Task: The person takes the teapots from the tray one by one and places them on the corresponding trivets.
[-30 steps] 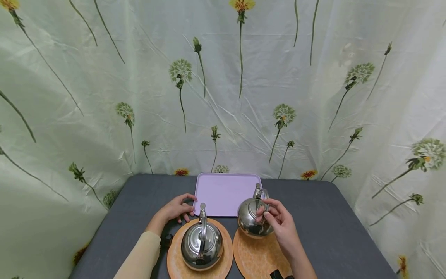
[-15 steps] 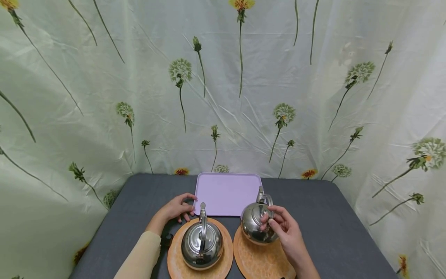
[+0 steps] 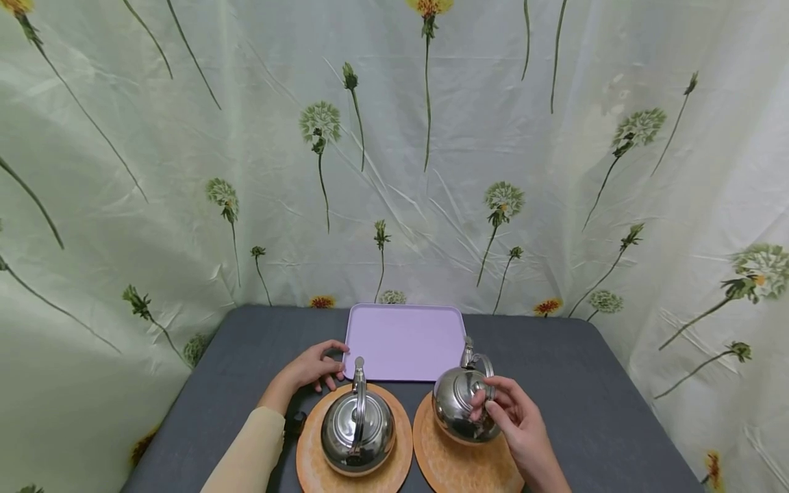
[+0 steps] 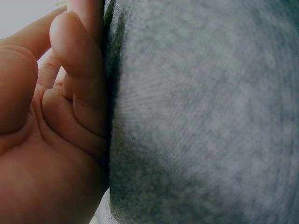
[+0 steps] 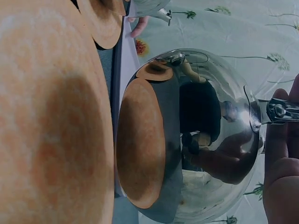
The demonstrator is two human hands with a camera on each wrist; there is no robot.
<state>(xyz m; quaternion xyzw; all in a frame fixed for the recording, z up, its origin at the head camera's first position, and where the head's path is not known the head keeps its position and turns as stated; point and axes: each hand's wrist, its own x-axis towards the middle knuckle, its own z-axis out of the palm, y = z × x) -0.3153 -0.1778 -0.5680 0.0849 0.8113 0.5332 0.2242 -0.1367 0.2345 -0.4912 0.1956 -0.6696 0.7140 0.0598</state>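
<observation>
With curled fingers my right hand [image 3: 516, 419] grips the handle of a shiny steel teapot [image 3: 455, 402], its spout toward the back. In the right wrist view the teapot's round body [image 5: 210, 140] hangs close over the right round orange mat [image 5: 56, 121], with a thin gap between them. My left hand [image 3: 308, 368] rests at the left edge of a lilac tray [image 3: 403, 342], its fingertips touching the rim. In the left wrist view this hand [image 4: 56, 121] lies against the dark grey cloth, fingers loosely bent. A second steel teapot [image 3: 342, 438] stands on the left orange mat [image 3: 308, 460].
A dark grey cloth [image 3: 585, 383] covers the table. Behind it and along the sides hangs a pale curtain [image 3: 277, 157] printed with dandelions. Between the left forearm and the left mat, a black strap [image 3: 296, 423] shows at the wrist.
My right hand has brought the teapot toward me and slightly right, from the tray's front right corner to over the right mat. The left hand has stayed at the tray.
</observation>
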